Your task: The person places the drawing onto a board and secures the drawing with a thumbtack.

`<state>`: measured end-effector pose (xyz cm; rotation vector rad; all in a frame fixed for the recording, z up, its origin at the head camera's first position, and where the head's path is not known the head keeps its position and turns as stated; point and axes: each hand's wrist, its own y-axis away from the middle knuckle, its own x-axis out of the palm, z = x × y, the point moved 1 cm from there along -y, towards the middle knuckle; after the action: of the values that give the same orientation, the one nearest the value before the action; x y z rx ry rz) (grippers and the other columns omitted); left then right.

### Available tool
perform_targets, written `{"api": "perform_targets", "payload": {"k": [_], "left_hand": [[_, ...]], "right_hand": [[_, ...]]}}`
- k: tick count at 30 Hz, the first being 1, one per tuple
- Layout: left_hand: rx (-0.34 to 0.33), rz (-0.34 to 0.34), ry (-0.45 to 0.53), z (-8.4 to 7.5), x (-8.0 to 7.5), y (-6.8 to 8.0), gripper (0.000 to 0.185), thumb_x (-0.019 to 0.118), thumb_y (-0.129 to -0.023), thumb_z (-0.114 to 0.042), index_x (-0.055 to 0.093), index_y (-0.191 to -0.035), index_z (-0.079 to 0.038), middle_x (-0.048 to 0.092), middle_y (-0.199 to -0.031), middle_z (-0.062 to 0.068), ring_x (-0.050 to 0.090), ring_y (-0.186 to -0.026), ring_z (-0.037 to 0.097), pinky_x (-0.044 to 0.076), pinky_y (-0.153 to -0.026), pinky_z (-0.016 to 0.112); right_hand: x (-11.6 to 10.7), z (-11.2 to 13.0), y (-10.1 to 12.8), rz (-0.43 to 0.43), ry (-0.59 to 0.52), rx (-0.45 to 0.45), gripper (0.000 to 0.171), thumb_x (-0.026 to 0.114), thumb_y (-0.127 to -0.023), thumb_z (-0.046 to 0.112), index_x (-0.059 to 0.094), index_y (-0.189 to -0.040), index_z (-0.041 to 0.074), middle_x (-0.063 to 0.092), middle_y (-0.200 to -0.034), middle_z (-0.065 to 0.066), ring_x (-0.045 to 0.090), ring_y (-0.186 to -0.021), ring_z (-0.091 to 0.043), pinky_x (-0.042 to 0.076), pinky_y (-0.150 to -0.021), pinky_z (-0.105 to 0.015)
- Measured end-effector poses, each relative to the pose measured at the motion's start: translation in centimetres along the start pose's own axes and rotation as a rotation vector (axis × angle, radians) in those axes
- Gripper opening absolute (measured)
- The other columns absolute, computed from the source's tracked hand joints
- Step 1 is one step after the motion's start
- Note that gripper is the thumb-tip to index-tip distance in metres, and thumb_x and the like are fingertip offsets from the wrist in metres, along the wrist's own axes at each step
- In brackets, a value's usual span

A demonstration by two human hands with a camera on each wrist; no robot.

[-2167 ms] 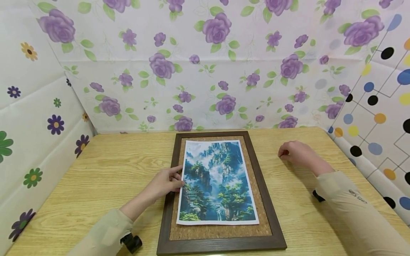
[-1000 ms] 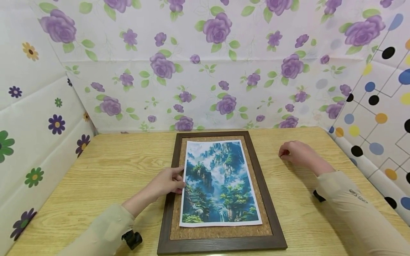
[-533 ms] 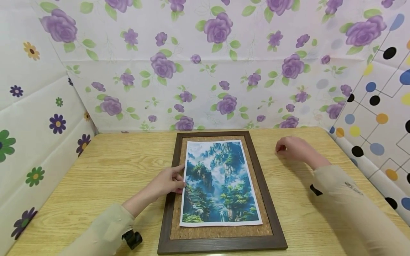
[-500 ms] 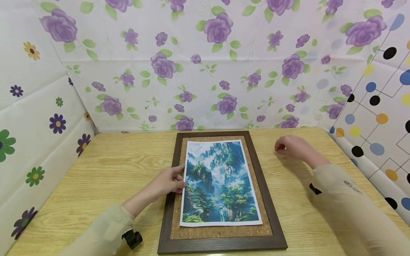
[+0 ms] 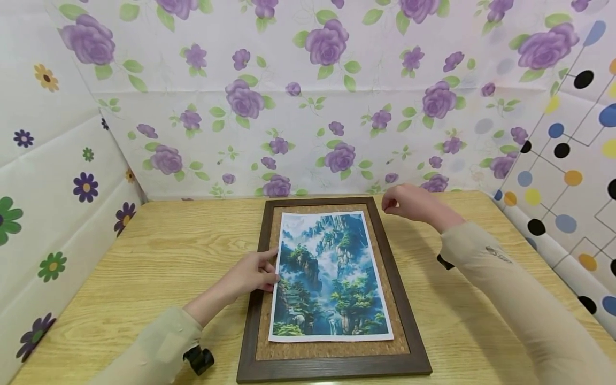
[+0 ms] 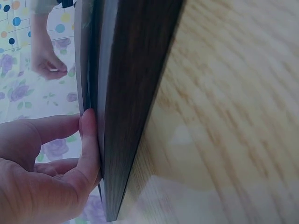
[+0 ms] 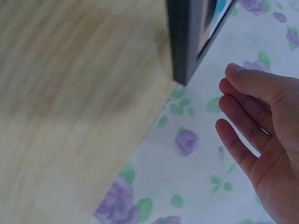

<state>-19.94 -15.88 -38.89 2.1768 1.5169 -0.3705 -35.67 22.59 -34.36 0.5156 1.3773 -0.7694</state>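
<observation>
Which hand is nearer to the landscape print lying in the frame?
Left. The left hand rests on the frame with fingertips at the landscape print's left edge. The right hand hovers beyond the frame's top right corner, apart from the print.

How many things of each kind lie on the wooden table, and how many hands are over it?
Picture frame: 1
Landscape print: 1
Hands: 2, the left hand and the right hand
Total: 4

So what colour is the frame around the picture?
Dark brown wood; the frame shows best in the head view.
</observation>
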Motion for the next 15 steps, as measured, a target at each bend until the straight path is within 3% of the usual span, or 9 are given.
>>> {"api": "perform_targets", "payload": {"k": [15], "left_hand": [[-0.006, -0.005, -0.012, -0.2, 0.2, 0.1, 0.07, 0.061, -0.094, 0.001, 0.028, -0.155, 0.0, 0.064, -0.086, 0.012, 0.068, -0.073, 0.015, 0.062, -0.071, 0.033]], "right_hand": [[-0.9, 3.1, -4.5, 0.0, -0.006, -0.059, 0.007, 0.071, -0.09, 0.009, 0.077, -0.095, 0.009, 0.074, -0.091, -0.004, 0.069, -0.084, -0.018, 0.058, -0.078, -0.038]]}}
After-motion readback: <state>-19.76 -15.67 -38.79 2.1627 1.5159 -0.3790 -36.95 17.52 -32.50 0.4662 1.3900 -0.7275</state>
